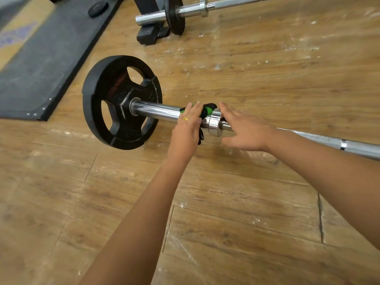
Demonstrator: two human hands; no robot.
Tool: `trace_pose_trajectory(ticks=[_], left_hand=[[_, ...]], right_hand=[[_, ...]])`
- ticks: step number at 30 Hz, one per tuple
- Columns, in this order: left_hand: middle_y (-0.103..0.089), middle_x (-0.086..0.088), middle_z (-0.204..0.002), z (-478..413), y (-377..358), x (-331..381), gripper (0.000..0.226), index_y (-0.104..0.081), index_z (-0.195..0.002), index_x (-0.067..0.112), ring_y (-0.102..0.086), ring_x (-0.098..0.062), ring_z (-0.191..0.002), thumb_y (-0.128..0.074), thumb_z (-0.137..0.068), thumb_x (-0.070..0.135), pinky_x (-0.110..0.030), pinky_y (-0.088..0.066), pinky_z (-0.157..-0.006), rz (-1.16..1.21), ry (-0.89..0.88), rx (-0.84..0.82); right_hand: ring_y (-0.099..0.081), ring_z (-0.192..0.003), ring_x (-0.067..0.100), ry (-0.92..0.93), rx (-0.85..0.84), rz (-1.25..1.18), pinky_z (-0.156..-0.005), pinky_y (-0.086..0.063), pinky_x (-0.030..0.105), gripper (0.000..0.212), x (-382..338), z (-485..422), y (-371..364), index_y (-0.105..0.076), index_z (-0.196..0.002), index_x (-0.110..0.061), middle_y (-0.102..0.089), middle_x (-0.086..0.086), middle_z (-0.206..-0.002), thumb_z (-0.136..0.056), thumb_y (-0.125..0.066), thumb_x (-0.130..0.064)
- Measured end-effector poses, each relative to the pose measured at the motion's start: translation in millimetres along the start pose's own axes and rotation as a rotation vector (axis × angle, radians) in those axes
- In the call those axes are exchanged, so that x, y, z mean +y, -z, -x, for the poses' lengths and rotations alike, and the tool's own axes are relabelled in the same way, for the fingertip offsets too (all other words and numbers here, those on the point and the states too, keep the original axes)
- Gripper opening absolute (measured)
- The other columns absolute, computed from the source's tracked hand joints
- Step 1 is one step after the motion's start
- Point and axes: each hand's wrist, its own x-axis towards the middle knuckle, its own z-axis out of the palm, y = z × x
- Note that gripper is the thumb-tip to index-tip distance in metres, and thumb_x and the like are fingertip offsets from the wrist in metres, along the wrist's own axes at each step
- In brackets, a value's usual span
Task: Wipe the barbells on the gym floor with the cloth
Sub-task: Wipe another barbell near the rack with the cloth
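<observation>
Head view: the barbell (156, 110) lies on the wooden floor (246, 202). Just beside its collar (214, 123), toward the plate (92, 112), the left grip (188, 128) curls over the black-green cloth (207, 110) on the sleeve. Just past the collar, the right grip (244, 132) is spread flat, holding nothing.

A gym. Worn wood-plank floor (246, 202) streaked with white chalky smears (181, 49). Nearer barbell (156, 111) lying on it, loaded with a black three-hole weight plate (109, 89); farther barbell (189, 10) with a smaller plate (174, 19) by a black rack foot (151, 31). Dark rubber mat (47, 64) along the floor's far-left edge, small disc (98, 8) on top.
</observation>
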Motion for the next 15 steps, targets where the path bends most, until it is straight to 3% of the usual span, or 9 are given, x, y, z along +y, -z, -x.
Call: trace_pose_trajectory(ticks=[5,9,12,15], left_hand=[[-0.044,-0.006,-0.156,-23,-6,10,0.042,-0.046,-0.150,0.012,-0.023,-0.018,-0.152,-0.039,-0.109,0.010,-0.038,-0.029,-0.117,0.058,0.166,0.105],[-0.036,0.000,-0.161,1,-29,21,0.050,-0.041,-0.153,0.014,-0.018,-0.016,-0.153,-0.042,-0.105,0.001,-0.039,-0.031,-0.116,0.039,0.056,0.123],[-0.036,-0.001,-0.161,-11,-23,9,0.050,-0.039,-0.154,0.014,-0.020,-0.017,-0.153,-0.042,-0.106,0.002,-0.033,-0.026,-0.116,0.013,0.050,0.070],[-0.042,-0.006,-0.157,-33,-4,11,0.044,-0.044,-0.150,0.011,-0.026,-0.021,-0.151,-0.041,-0.107,0.005,-0.039,-0.027,-0.121,0.025,0.054,0.000]], right_hand=[[-0.005,-0.155,0.027,-0.053,-0.021,-0.035,-0.122,-0.015,0.039,0.098,7,-10,7,0.019,-0.157,-0.030,0.010,-0.005,-0.168,-0.094,-0.054,-0.050],[-0.006,-0.155,0.024,-0.071,-0.019,-0.059,-0.123,-0.015,0.036,0.099,11,-15,11,0.016,-0.159,-0.028,0.005,-0.003,-0.169,-0.093,-0.057,-0.047],[-0.004,-0.155,0.028,-0.098,-0.032,-0.062,-0.124,-0.017,0.042,0.099,13,-17,11,0.016,-0.158,-0.033,0.005,-0.006,-0.168,-0.092,-0.055,-0.051],[-0.003,-0.155,0.029,-0.111,-0.047,-0.060,-0.122,-0.016,0.042,0.097,13,-17,15,0.016,-0.158,-0.033,0.005,-0.006,-0.168,-0.094,-0.055,-0.050]])
